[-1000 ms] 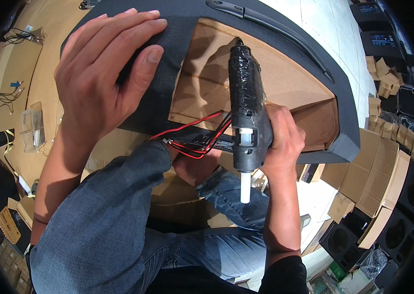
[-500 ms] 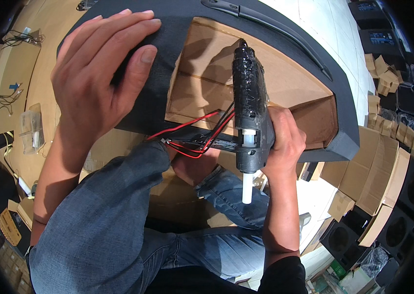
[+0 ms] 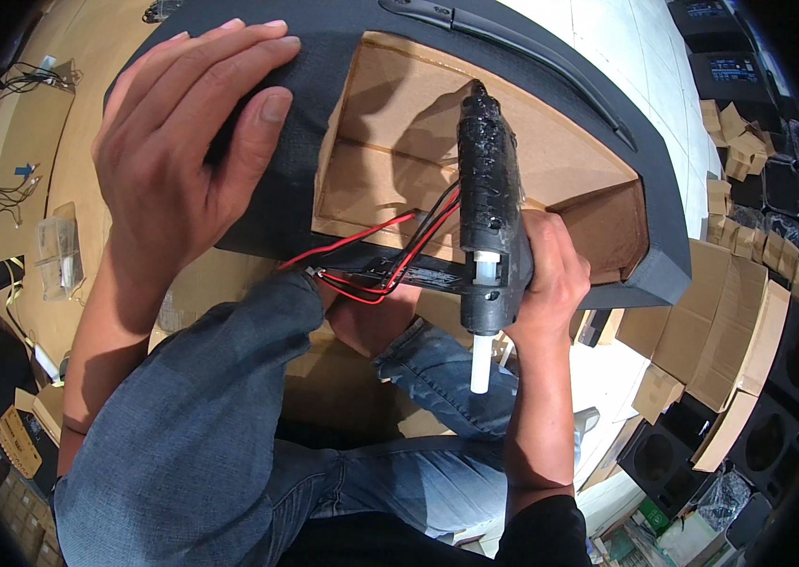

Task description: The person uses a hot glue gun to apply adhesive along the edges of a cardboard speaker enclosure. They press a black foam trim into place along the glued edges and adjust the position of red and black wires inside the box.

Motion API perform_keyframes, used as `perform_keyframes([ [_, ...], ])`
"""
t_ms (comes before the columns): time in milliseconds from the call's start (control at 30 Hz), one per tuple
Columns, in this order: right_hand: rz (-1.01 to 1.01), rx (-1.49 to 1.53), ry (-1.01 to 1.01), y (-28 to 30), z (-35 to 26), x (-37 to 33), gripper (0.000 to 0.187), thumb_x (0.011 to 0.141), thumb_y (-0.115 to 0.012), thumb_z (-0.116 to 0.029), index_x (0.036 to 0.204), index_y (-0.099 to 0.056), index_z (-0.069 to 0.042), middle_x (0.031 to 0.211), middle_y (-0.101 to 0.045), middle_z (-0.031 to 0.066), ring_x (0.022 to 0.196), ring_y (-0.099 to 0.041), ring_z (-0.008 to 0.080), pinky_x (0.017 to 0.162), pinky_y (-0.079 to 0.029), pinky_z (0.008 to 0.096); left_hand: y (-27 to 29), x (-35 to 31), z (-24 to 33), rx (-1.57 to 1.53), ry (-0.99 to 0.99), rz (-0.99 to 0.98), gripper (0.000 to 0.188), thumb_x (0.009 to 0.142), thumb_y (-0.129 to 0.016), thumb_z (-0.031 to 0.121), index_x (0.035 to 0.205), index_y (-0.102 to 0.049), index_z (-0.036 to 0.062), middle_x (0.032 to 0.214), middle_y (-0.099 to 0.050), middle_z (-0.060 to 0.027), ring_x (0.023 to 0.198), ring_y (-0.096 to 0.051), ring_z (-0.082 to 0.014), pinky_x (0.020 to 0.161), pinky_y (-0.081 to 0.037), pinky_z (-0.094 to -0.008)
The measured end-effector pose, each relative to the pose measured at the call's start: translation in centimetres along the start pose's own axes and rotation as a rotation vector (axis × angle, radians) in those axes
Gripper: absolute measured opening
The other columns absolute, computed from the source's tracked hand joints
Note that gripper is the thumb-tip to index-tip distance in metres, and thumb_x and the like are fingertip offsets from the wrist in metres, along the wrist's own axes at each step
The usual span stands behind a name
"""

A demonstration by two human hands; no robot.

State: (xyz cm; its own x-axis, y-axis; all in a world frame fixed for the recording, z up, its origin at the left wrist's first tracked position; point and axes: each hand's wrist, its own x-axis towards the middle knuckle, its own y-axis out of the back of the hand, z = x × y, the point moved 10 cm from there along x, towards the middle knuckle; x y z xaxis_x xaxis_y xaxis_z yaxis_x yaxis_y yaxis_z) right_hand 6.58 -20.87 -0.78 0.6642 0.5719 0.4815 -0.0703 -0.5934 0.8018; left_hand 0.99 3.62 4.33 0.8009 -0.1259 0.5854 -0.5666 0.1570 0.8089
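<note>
Right grip (image 3: 551, 274) wraps glue gun (image 3: 489, 208); nozzle inside speaker box (image 3: 324, 57).

At the right edge I see a stack of flat brown cardboard boxes (image 3: 735, 331), with small folded brown cartons (image 3: 732, 128) heaped above them. In the top right corner sit two dark units with bluish lit screens (image 3: 726, 64). At far left lies a clear plastic package (image 3: 57, 250) on the tan bench.
</note>
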Motion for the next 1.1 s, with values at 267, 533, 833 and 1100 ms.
perform_keyframes([
  [267, -0.038, 0.002, -0.095, 0.2, 1.0, -1.0, 0.029, 0.072, -0.075, -0.008, 0.099, -0.067, 0.000, 0.088, -0.067, 0.0144, 0.076, -0.071, 0.0316, 0.069, -0.057, 0.0365, 0.0, 0.1, 0.1, 0.005, 0.006, -0.007, 0.026, 0.103, -0.059, 0.018, 0.121, -0.075, 0.0068, 0.126, -0.074, -0.0089, 0.124, -0.066, -0.0279, 0.110, -0.046, -0.0451],
  [533, -0.046, 0.001, -0.102, 0.2, 1.0, -1.0, 0.030, 0.073, -0.076, -0.008, 0.100, -0.067, 0.000, 0.089, -0.068, 0.0145, 0.077, -0.072, 0.0317, 0.069, -0.057, 0.0360, -0.2, -0.1, 0.0, 0.007, 0.006, -0.004, 0.026, 0.103, -0.059, 0.018, 0.122, -0.075, 0.0073, 0.126, -0.074, -0.0085, 0.125, -0.066, -0.0275, 0.111, -0.046, -0.0450],
  [833, -0.024, -0.036, -0.110, 0.9, 1.2, -1.4, 0.032, 0.073, -0.076, -0.009, 0.102, -0.067, 0.001, 0.093, -0.070, 0.0156, 0.080, -0.073, 0.0329, 0.071, -0.057, 0.0372, 0.0, 0.0, 0.0, 0.032, -0.018, 0.055, 0.022, 0.097, -0.069, 0.020, 0.115, -0.077, 0.0116, 0.119, -0.075, -0.0024, 0.114, -0.069, -0.0241, 0.103, -0.050, -0.0400],
  [1100, -0.028, -0.032, -0.148, 1.1, 1.9, -2.1, 0.032, 0.073, -0.076, -0.008, 0.102, -0.067, 0.000, 0.092, -0.069, 0.0154, 0.079, -0.072, 0.0328, 0.070, -0.057, 0.0363, 0.1, 0.2, 0.1, 0.022, -0.018, 0.056, 0.022, 0.097, -0.068, 0.018, 0.115, -0.076, 0.0088, 0.119, -0.075, -0.0045, 0.115, -0.069, -0.0255, 0.104, -0.050, -0.0407],
])
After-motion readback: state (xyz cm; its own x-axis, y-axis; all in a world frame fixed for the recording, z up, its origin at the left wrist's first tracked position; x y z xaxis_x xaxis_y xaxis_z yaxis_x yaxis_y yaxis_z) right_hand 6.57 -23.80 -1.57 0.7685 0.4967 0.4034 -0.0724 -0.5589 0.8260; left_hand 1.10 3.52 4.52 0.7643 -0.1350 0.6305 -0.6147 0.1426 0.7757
